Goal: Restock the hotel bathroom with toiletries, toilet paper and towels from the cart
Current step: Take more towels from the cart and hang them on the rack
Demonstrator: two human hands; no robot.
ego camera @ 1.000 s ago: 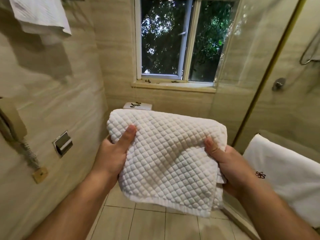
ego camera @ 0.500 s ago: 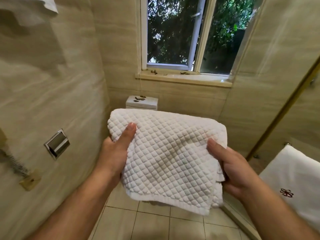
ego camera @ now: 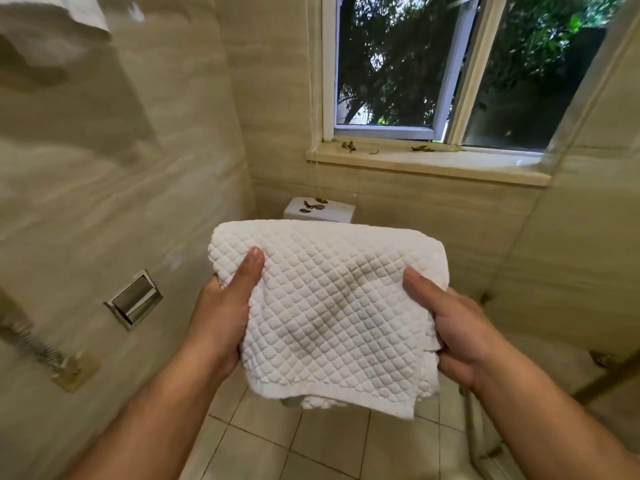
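A folded white towel with a quilted diamond weave (ego camera: 332, 306) hangs in front of me at chest height. My left hand (ego camera: 225, 313) grips its left edge, thumb on top. My right hand (ego camera: 460, 330) grips its right edge, thumb pressed on the upper face. The towel's lower layers droop below my fingers. It hides most of the toilet behind it.
A white toilet tank (ego camera: 320, 209) with dry leaves on its lid stands under the window (ego camera: 433, 71) and its sill (ego camera: 426, 164). On the left tiled wall sit a recessed steel paper holder (ego camera: 135, 299) and a coiled cord (ego camera: 38, 348). A white towel corner (ego camera: 86, 12) hangs at top left. A glass shower partition (ego camera: 585, 209) stands at right.
My view has swung left and moved closer to the toilet. The logo towel on the right has left the frame. Both hands keep the same hold on the quilted towel.
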